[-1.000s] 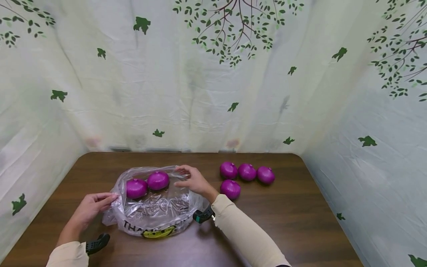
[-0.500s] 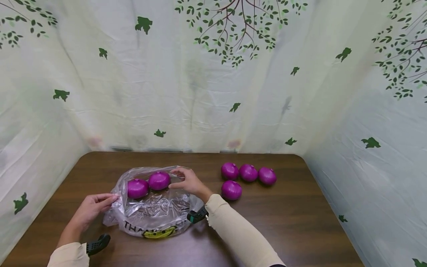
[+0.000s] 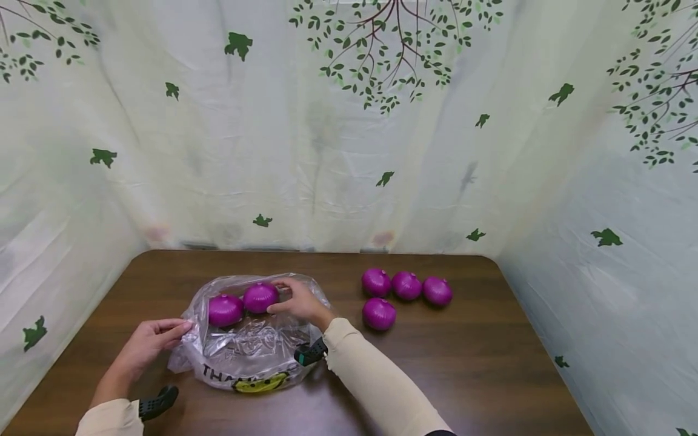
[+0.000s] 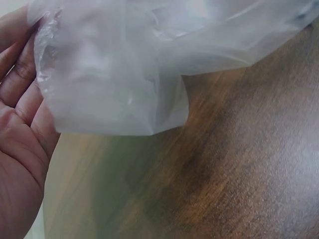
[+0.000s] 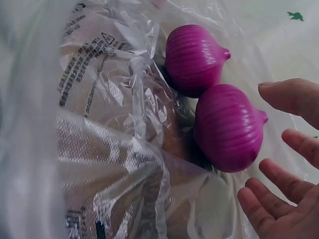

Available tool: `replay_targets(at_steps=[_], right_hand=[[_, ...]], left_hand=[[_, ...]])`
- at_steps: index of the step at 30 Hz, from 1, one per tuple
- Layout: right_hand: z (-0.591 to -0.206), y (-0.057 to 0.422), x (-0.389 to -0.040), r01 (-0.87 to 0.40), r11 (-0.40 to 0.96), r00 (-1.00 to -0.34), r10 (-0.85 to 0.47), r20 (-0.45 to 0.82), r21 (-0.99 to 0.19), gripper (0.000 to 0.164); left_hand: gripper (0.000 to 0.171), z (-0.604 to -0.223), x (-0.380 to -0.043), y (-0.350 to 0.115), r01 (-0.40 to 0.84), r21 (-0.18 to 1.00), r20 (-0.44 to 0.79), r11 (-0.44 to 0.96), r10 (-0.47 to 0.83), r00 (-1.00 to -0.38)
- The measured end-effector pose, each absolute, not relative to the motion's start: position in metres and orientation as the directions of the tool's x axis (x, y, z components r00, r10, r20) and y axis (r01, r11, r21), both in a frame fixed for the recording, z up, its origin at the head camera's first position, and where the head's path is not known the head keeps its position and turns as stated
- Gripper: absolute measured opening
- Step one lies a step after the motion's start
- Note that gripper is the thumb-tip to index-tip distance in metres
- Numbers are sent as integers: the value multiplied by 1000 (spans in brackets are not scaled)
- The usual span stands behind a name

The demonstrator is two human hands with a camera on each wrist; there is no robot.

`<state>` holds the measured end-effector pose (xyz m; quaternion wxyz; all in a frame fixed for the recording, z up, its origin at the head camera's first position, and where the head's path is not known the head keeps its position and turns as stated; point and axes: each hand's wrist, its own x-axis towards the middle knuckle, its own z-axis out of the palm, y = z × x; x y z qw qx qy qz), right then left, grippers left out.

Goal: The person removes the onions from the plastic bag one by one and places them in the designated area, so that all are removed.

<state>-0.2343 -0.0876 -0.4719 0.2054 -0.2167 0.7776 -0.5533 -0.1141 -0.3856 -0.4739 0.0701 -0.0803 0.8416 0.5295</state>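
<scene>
A clear plastic bag (image 3: 240, 358) with printed lettering and a yellow smiley lies with its mouth spread wide. My left hand (image 3: 143, 350) pinches its left rim between thumb and fingers; in the left wrist view, the plastic (image 4: 109, 94) covers some of the fingertips. Inside the bag, a purple onion (image 3: 225, 310) and a second onion (image 3: 260, 297) sit side by side. My right hand (image 3: 301, 303) reaches over the bag's right side, fingers spread beside the second onion. In the right wrist view, a small gap separates the fingers from the nearer onion (image 5: 229, 128).
Right of the bag, several more purple onions (image 3: 406, 286) stand grouped on the brown wooden table (image 3: 463, 375). A pale curtain (image 3: 349, 200) printed with leaves encloses the table at the back and sides.
My right hand has moved left, from the bag's right rim to right beside the second onion. The left hand keeps its hold on the bag, and the onions have stayed in place.
</scene>
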Motion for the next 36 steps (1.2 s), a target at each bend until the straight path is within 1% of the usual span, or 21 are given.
replay_targets(at_steps=[10, 14, 19, 23, 29, 32, 36], right_hand=[[-471, -102, -237, -132, 369, -826, -555, -104, -920, 60], [-476, -108, -239, -124, 389, -827, -548, -121, -913, 62], [-484, -113, -240, -160, 413, -819, -563, -113, -896, 68], [-490, -116, -239, -171, 450, -831, -544, -118, -877, 70], [-493, -118, -237, -114, 459, -854, -498, -149, -881, 63], [-494, -118, -237, -113, 471, -860, -488, -151, -875, 59], [-495, -118, -238, -145, 503, -862, -487, -140, -852, 63]], left_hand=[[46, -475, -113, -385, -230, 871, -220, 434, -73, -973], [46, -475, -112, -385, -244, 868, -234, 431, -78, -969], [48, -474, -112, -386, -256, 859, -243, 443, -87, -966], [47, -474, -113, -386, -247, 855, -235, 455, -84, -968], [46, -475, -113, -385, -241, 860, -229, 450, -81, -970], [47, -474, -113, -385, -241, 858, -228, 455, -83, -970], [47, -473, -113, -385, -244, 853, -231, 461, -85, -969]])
